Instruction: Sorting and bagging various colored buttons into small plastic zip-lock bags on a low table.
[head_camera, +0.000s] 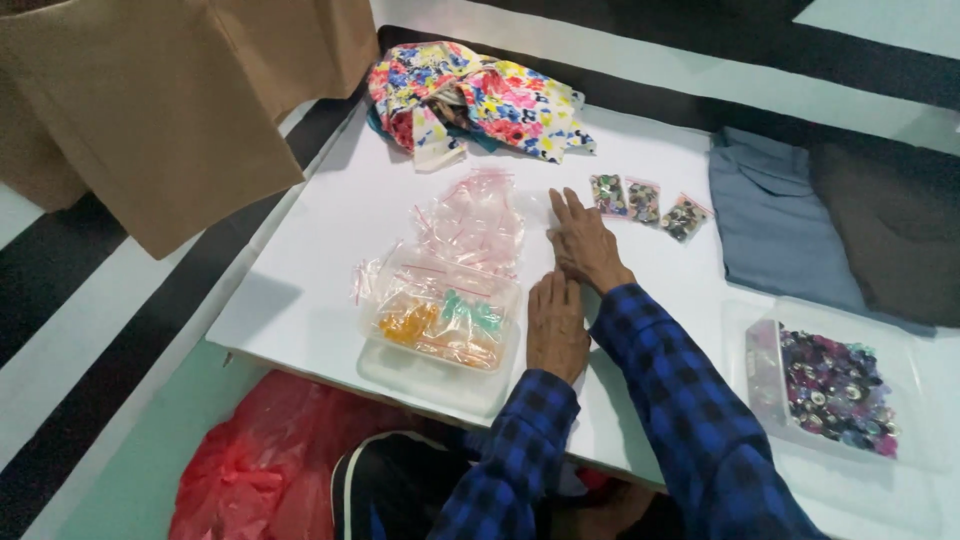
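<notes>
My left hand (556, 328) lies flat on the white table (320, 250), fingers together, just right of a clear plastic tray (440, 325) holding small bags of orange and green pieces. My right hand (582, 243) rests flat a little farther out, fingers spread, holding nothing. A heap of empty clear zip bags with red seals (470, 220) sits behind the tray. Three small bags filled with buttons (645, 205) lie just right of my right hand.
A clear container of mixed dark and purple buttons (835, 390) stands at right. Folded blue cloth (775, 220) and dark brown cloth (890, 215) lie behind it. Floral fabric (470, 95) sits at the back, brown cardboard (150, 110) at left, a red plastic bag (255, 470) below the table.
</notes>
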